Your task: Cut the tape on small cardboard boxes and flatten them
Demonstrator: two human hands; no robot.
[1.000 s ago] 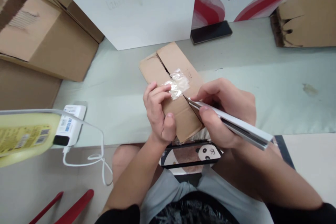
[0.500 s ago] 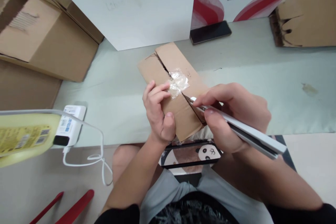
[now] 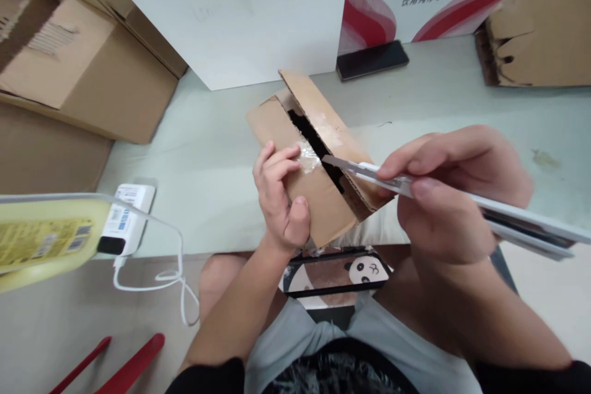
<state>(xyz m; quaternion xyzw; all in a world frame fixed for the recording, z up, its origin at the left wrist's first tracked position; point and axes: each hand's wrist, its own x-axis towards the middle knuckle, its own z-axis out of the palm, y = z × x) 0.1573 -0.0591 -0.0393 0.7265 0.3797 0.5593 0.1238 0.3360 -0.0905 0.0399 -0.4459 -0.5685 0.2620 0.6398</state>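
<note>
Blade (image 3: pixel 342 164) of the utility knife (image 3: pixel 519 212), pinched by your right hand (image 3: pixel 455 197), crosses the parted cardboard box (image 3: pixel 319 200) on pale-green covering (image 3: pixel 207 191); a sudden flap shift could drive it into your left hand (image 3: pixel 281 197), fingers spread alongside.

Pale green tabletop (image 3: pixel 203 178), light floor (image 3: pixel 554 298)

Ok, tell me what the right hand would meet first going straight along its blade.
Probably the clear tape on the box flap under the left hand, whose fingertips lie just beyond; how high the knife blade sits is hard to tell.
</note>
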